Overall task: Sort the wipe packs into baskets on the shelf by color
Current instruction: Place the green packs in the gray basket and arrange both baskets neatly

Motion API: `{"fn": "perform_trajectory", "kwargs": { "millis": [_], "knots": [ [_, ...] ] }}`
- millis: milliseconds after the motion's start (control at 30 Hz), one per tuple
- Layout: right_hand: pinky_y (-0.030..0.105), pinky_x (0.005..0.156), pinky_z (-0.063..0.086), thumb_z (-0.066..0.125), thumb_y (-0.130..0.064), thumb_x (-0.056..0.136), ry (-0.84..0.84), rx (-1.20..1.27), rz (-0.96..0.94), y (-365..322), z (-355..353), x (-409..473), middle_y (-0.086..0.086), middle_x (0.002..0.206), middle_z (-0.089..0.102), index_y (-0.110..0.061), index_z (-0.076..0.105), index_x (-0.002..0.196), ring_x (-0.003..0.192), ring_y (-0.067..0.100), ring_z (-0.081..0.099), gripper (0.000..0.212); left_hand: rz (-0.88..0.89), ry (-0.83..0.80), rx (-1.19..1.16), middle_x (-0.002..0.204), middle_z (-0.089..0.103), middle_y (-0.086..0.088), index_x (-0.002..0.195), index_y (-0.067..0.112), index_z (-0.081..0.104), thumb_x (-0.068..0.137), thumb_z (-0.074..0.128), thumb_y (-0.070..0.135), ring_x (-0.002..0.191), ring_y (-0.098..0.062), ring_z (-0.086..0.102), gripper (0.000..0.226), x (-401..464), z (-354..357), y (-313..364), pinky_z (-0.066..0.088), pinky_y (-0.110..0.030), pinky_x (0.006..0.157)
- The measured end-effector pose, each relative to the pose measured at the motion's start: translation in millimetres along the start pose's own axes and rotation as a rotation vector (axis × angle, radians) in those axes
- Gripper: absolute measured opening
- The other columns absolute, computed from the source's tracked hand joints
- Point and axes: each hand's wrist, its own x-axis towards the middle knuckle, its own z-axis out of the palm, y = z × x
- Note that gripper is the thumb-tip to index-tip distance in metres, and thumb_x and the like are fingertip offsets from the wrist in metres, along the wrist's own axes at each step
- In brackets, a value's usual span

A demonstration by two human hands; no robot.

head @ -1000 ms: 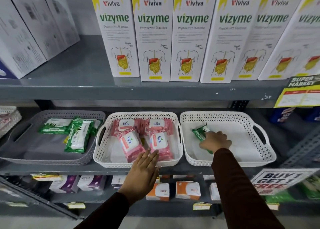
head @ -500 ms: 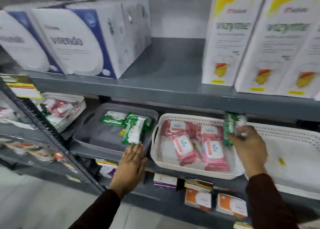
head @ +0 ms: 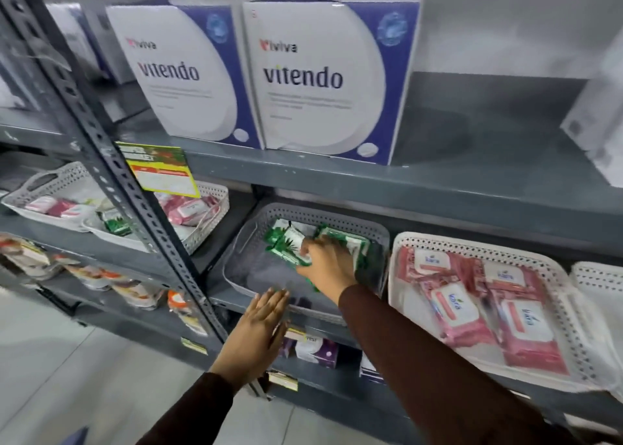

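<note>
A grey basket on the middle shelf holds green wipe packs. My right hand reaches into it and is closed on a green wipe pack that lies among the others. My left hand rests flat, fingers together, against the grey basket's front rim and holds nothing. To the right, a white basket holds several pink wipe packs. The edge of another white basket shows at far right.
A slotted grey upright post stands left of the grey basket. Beyond it, two white baskets hold mixed pink and green packs. Blue-and-white Vitendo boxes sit on the shelf above. Small boxes fill the shelf below.
The view swung left. My right hand carried the green pack from the far-right white basket, past the pink basket, down into the grey basket. My left hand slid along to the grey basket's front rim.
</note>
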Motion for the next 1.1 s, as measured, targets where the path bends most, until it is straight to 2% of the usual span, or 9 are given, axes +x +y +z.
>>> {"fn": "perform_trajectory", "kwargs": {
  "millis": [133, 233, 333, 433, 567, 733, 833, 900, 1100],
  "knots": [
    [0.048, 0.099, 0.036, 0.050, -0.048, 0.095, -0.146, -0.208, 0.038, -11.8, 29.7, 27.0, 0.020, 0.134, 0.052, -0.014, 0.063, 0.121, 0.126, 0.039, 0.044, 0.045, 0.040, 0.000, 0.031, 0.154, 0.031, -0.001, 0.149, 0.013, 0.032, 0.101, 0.031, 0.040, 0.145, -0.018, 0.017, 0.056, 0.6, -1.1, -12.2, 0.003, -0.032, 0.118],
    [0.054, 0.101, 0.027, 0.043, -0.050, 0.097, -0.204, -0.257, 0.039, -14.0, 32.9, 18.0, 0.020, 0.138, 0.047, -0.017, 0.059, 0.128, 0.129, 0.039, 0.035, 0.048, 0.040, -0.001, 0.076, 0.151, 0.039, -0.006, 0.147, 0.011, 0.037, 0.100, 0.031, 0.040, 0.143, -0.024, 0.027, 0.056, 1.1, -1.0, -14.8, 0.001, -0.032, 0.118],
    [0.054, 0.100, 0.026, 0.045, -0.049, 0.096, -0.097, -0.133, 0.051, -9.6, 18.7, -7.1, 0.014, 0.144, 0.046, -0.024, 0.056, 0.135, 0.131, 0.037, 0.035, 0.047, -0.009, 0.019, 0.067, 0.145, 0.047, -0.011, 0.142, 0.008, 0.046, 0.099, 0.032, 0.041, 0.138, -0.028, 0.038, 0.056, 5.5, -1.4, -7.7, 0.005, -0.033, 0.117],
    [0.050, 0.092, 0.037, 0.047, -0.043, 0.093, 0.185, 0.018, 0.144, 22.1, -4.4, -45.5, 0.005, 0.132, 0.059, -0.028, 0.064, 0.125, 0.121, 0.032, 0.049, 0.039, 0.051, 0.018, 0.016, 0.141, 0.053, -0.011, 0.137, 0.007, 0.052, 0.098, 0.031, 0.038, 0.134, -0.028, 0.043, 0.054, 22.7, 0.5, 15.5, 0.009, -0.032, 0.117],
    [0.042, 0.082, 0.050, 0.056, -0.031, 0.085, 0.424, 0.021, 0.410, 107.3, -45.2, -111.0, 0.004, 0.112, 0.072, -0.027, 0.071, 0.108, 0.108, 0.031, 0.060, 0.028, 0.246, 0.023, -0.116, 0.142, 0.051, -0.010, 0.137, 0.007, 0.050, 0.097, 0.043, 0.026, 0.135, -0.030, 0.040, 0.045, 67.5, 16.7, 76.7, 0.015, -0.030, 0.116],
    [0.045, 0.093, 0.049, 0.061, -0.047, 0.085, 0.264, -0.078, 0.878, 205.6, -84.6, -172.7, 0.015, 0.125, 0.064, -0.020, 0.062, 0.122, 0.114, 0.036, 0.058, 0.046, 0.551, -0.076, -0.082, 0.155, 0.034, -0.005, 0.143, 0.015, 0.043, 0.093, 0.051, 0.014, 0.143, -0.028, 0.026, 0.051, 137.0, 50.7, 164.2, 0.023, -0.045, 0.116],
    [0.042, 0.090, 0.053, 0.066, -0.054, 0.081, 0.185, -0.017, 0.840, 232.7, -93.4, -185.0, 0.010, 0.120, 0.067, -0.022, 0.062, 0.122, 0.107, 0.032, 0.064, 0.052, 0.611, -0.203, 0.173, 0.161, 0.014, -0.005, 0.150, 0.029, 0.029, 0.090, 0.054, 0.002, 0.148, -0.028, 0.004, 0.070, 166.4, 66.0, 200.4, 0.004, -0.051, 0.118],
    [0.042, 0.089, 0.056, 0.071, -0.056, 0.077, 0.150, -0.032, 0.769, 244.2, -96.1, -191.9, 0.006, 0.119, 0.069, -0.027, 0.059, 0.125, 0.105, 0.028, 0.066, 0.057, 0.618, -0.283, 0.301, 0.162, 0.011, -0.002, 0.151, 0.036, 0.023, 0.091, 0.051, -0.001, 0.148, -0.026, 0.000, 0.075, 179.1, 74.6, 214.4, 0.004, -0.054, 0.117],
    [0.042, 0.090, 0.055, 0.081, -0.040, 0.075, 0.107, -0.002, 0.673, 251.2, -111.8, -198.1, 0.003, 0.119, 0.071, -0.027, 0.055, 0.130, 0.108, 0.028, 0.065, 0.062, 0.520, -0.410, 0.354, 0.159, 0.024, 0.003, 0.149, 0.038, 0.025, 0.096, 0.057, 0.026, 0.145, -0.022, 0.019, 0.063, 180.8, 84.0, 213.6, 0.008, -0.060, 0.115]
  ]
}}
